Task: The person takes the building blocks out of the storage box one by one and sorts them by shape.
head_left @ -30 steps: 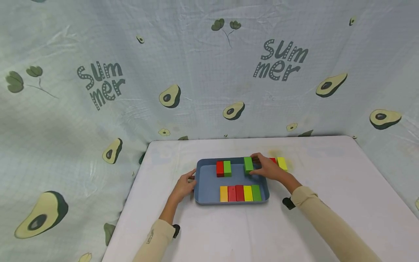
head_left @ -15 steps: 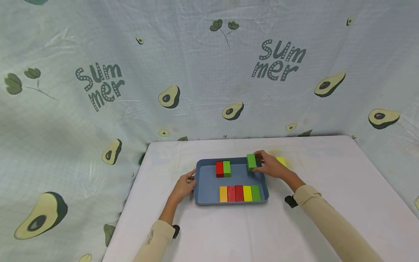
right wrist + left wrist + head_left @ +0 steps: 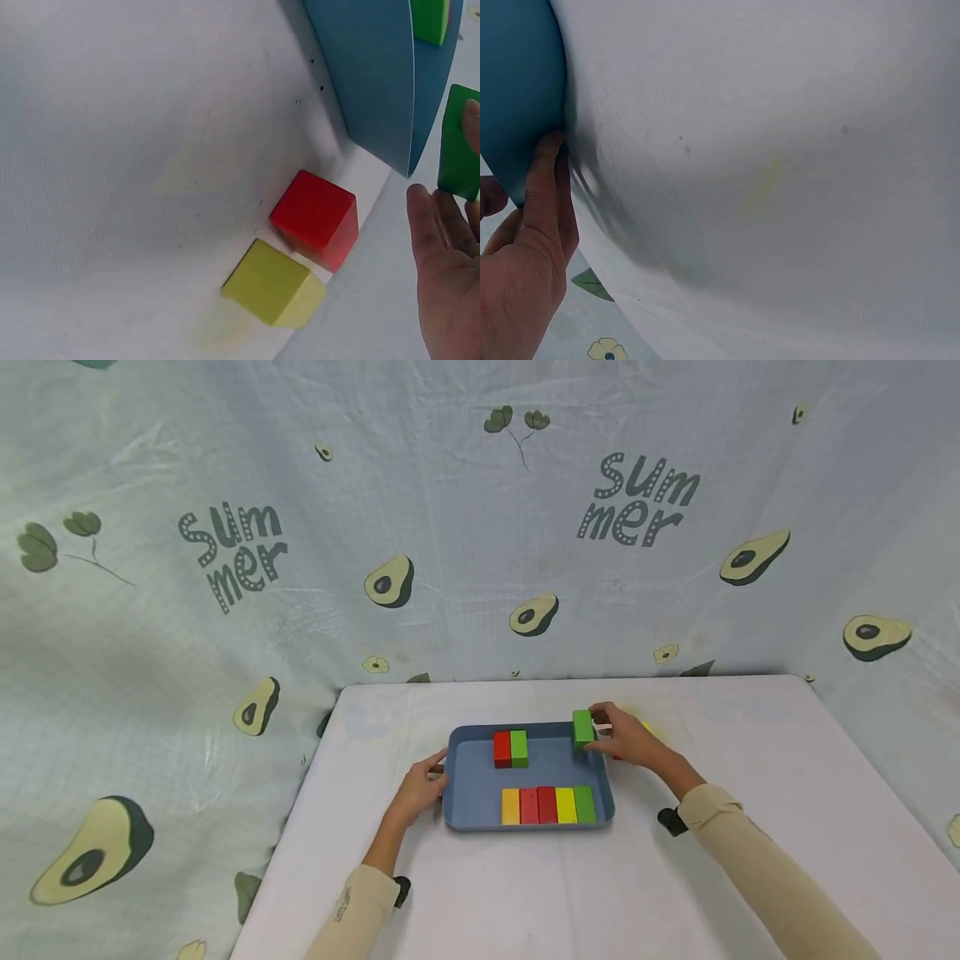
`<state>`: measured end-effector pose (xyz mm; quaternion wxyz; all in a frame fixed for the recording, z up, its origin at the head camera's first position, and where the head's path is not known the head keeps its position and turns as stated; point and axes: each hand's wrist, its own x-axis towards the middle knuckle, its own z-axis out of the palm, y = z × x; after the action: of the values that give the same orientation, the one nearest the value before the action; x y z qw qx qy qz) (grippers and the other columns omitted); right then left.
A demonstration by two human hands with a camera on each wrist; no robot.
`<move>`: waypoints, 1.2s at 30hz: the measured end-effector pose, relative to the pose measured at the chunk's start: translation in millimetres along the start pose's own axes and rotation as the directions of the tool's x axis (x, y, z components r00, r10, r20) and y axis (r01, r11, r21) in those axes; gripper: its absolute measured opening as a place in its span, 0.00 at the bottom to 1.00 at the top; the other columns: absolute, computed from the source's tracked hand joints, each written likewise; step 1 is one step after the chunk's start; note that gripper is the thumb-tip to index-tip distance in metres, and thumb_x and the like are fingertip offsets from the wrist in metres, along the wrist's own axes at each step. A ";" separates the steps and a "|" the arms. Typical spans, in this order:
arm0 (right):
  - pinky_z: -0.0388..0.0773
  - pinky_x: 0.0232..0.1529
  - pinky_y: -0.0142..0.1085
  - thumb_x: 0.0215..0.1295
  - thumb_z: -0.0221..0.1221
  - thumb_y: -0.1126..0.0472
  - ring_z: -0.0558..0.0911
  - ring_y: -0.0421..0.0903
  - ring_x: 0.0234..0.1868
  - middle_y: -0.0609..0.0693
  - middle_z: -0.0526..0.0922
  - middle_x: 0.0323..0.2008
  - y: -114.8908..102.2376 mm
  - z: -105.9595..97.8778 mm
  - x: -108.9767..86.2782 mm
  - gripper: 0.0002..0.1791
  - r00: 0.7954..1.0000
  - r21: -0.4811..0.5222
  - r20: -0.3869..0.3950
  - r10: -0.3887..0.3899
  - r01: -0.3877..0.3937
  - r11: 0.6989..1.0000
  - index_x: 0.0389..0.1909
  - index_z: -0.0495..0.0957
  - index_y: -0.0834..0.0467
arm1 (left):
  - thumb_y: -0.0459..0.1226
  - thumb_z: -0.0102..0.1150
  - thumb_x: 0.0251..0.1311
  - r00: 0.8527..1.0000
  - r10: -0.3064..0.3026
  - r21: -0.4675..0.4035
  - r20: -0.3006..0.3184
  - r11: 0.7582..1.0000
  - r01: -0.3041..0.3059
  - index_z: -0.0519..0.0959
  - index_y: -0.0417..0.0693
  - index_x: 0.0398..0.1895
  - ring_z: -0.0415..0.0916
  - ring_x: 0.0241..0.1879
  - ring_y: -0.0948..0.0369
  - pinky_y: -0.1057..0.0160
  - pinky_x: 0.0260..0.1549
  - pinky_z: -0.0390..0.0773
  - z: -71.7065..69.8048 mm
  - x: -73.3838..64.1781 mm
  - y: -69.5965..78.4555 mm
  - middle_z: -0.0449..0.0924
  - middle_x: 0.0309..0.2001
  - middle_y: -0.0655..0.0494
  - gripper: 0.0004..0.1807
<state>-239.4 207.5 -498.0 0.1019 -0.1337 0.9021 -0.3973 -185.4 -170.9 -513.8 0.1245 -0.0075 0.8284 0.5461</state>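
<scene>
My right hand (image 3: 628, 735) grips a green block (image 3: 582, 729) by its side, over the back right corner of the blue-grey tray (image 3: 480, 797). The right wrist view shows this green block (image 3: 459, 150) between thumb and fingers, beside the tray wall (image 3: 367, 82). At the tray's left side, my left hand (image 3: 420, 787) touches the outer wall with extended fingers (image 3: 544, 180). Inside the tray, a red block (image 3: 502, 749) and a green block (image 3: 519, 749) stand side by side towards the back. Along the front lies a row of orange, red, yellow and green blocks (image 3: 547, 806).
To the right of the tray, a red block (image 3: 315, 214) and a yellow block (image 3: 266, 281) lie on the white-covered table (image 3: 487, 893). My right hand mostly hides them in the head view. A patterned cloth (image 3: 450, 527) hangs behind the table.
My right hand has moved right and slightly back with the green block, from inside the tray towards its back right corner. My left hand has stayed at the tray's left side.
</scene>
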 end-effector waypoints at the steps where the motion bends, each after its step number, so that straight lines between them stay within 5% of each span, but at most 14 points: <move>1: 0.74 0.49 0.48 0.54 0.68 0.57 0.71 0.62 0.57 0.66 0.68 0.59 0.5 -1.2 -0.5 0.40 1.000 0.000 -0.008 -0.004 0.004 1.000 0.63 0.58 0.66 | 0.25 0.48 0.59 1.000 0.003 0.001 0.002 1.000 -0.003 0.62 0.39 0.69 0.76 0.36 0.53 0.59 0.30 0.78 -0.1 0.2 0.0 0.72 0.51 0.36 0.31; 16: 0.70 0.53 0.51 0.53 0.69 0.57 0.69 0.62 0.58 0.65 0.66 0.60 12.7 -21.5 -4.5 0.42 0.999 -0.017 -0.024 0.047 -0.048 0.999 0.64 0.57 0.66 | 0.26 0.48 0.60 1.000 -0.020 0.019 0.010 1.000 0.020 0.61 0.40 0.69 0.76 0.41 0.52 0.59 0.31 0.78 -1.8 3.7 7.9 0.71 0.52 0.36 0.31; 36: 0.67 0.53 0.57 0.54 0.68 0.55 0.67 0.63 0.56 0.67 0.68 0.56 42.2 -35.7 -18.4 0.41 0.999 -0.093 -0.041 0.020 -0.024 0.995 0.63 0.59 0.68 | 0.26 0.49 0.61 1.000 -0.018 -0.004 0.008 1.000 0.018 0.62 0.40 0.69 0.76 0.41 0.52 0.60 0.30 0.78 2.7 3.8 3.8 0.71 0.52 0.36 0.30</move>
<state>-239.2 265.4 -504.3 0.0820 -0.1205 0.9230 -0.3562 -189.2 -166.5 -512.2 0.1327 -0.0131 0.8268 0.5465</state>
